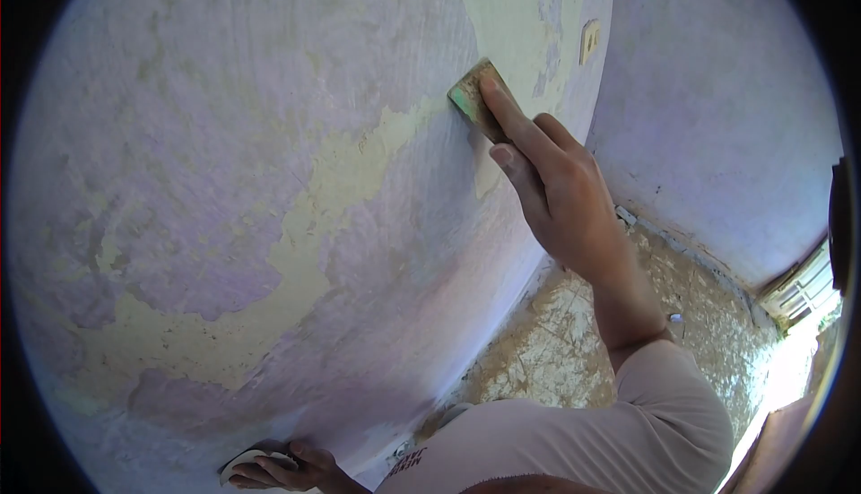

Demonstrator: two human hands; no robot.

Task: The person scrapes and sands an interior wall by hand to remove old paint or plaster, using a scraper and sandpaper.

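A wall [359, 252] with purple paint and cream, uneven patches fills the left and middle of the view. My right hand [552, 171] grips a flat, worn block [473, 95] against its upper part, with the index finger stretched along the block and the thumb at its lower edge. Low on the left, my left hand [300, 469] holds a pale, rounded object [256, 465] with a dark edge beside the wall; part of that object is hidden by the fingers.
A switch plate [588, 42] is fixed near the wall's corner. A second purple wall [708, 108] stands to the right. Below lies a stained floor [556, 342] with small debris at its edge. Bright light enters by a slatted panel [803, 292] at the lower right.
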